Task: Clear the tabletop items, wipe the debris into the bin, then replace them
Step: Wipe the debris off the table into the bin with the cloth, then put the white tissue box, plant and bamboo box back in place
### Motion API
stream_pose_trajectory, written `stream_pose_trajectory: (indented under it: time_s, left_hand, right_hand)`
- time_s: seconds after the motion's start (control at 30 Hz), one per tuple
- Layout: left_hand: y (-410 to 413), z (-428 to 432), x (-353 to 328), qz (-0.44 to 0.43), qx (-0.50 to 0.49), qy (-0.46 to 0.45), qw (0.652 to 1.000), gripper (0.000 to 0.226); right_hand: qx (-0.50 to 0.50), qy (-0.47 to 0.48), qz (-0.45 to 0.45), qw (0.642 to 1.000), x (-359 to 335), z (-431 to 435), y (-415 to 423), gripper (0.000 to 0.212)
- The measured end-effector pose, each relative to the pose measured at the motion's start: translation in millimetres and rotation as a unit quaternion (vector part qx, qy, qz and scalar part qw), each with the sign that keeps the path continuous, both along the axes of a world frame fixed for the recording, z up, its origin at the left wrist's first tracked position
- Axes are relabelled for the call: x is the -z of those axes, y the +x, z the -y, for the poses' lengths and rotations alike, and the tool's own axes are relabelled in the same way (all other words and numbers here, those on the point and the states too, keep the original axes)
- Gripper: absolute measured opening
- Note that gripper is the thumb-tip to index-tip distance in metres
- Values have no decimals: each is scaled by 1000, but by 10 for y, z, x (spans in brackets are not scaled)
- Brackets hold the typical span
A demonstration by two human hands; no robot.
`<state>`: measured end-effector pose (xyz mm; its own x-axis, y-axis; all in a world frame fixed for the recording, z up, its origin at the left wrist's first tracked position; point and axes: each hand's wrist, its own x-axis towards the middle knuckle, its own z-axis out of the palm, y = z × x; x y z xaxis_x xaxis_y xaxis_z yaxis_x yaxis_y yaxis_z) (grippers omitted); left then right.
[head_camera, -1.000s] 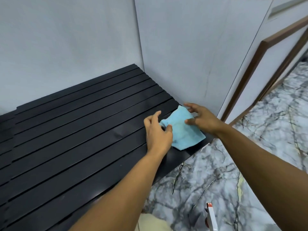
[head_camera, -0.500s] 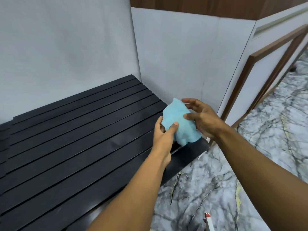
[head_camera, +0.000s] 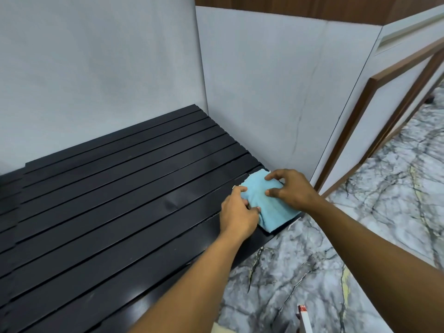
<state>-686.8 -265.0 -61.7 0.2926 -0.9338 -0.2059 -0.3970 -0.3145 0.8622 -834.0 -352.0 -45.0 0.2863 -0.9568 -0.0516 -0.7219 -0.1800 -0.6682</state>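
Observation:
A light blue cloth (head_camera: 266,207) lies bunched on the near right corner of a black slatted tabletop (head_camera: 115,200). My left hand (head_camera: 237,212) grips the cloth's left edge with curled fingers. My right hand (head_camera: 288,188) presses on the cloth's top with fingertips spread. A small pale speck (head_camera: 234,187) shows on the slat just beside my left fingers. No bin is in view.
Grey wall panels (head_camera: 259,97) close in the tabletop at the back and right. Marbled floor (head_camera: 372,224) runs along the right and front. A white object with a red tip (head_camera: 304,318) stands at the bottom edge. Wood-framed panels (head_camera: 374,111) line the right.
The cloth was lifted off the tabletop half a second ago; both hands have now brought it back down onto the near right corner.

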Motion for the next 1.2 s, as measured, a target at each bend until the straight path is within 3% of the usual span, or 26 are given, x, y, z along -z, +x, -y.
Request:
stream_pose_trajectory:
  time_s: [0.07,0.13,0.2,0.27,0.4,0.63,1.03,1.2]
  left_hand:
    - [-14,-8,5,25,8,-18,999,48]
    - [23,-50,-27,113,33,-47,992,54]
    - [96,-90,-35,220,87,-63,970,59]
    - [158,-122,-31,288,144,-57,945,54]
    - [270,-171,-29,259,145,-64,953,53]
    - [997,-480,-311,234,108,-64,964,49]
    - [3716,-2065,-911,278,-95,-59,954,48]
    - [4825,-2710,-921,286,-200,-50,936,58]
  right_hand:
    - [-13,-36,-45,998,3,-21,30,40]
    - [-20,-111,-85,990,-18,-30,26,41]
    - [-30,-170,-80,982,-46,-76,32,40]
    - [-78,-161,-102,979,-22,-150,62,41]
    - [-111,-114,-172,972,28,-289,129,47]
    - [-106,-122,-127,979,-337,-495,638,42]
    - [-276,-144,-88,946,-791,-1342,3212,43]
    - [-317,-150,-41,936,-824,-1709,4370,67]
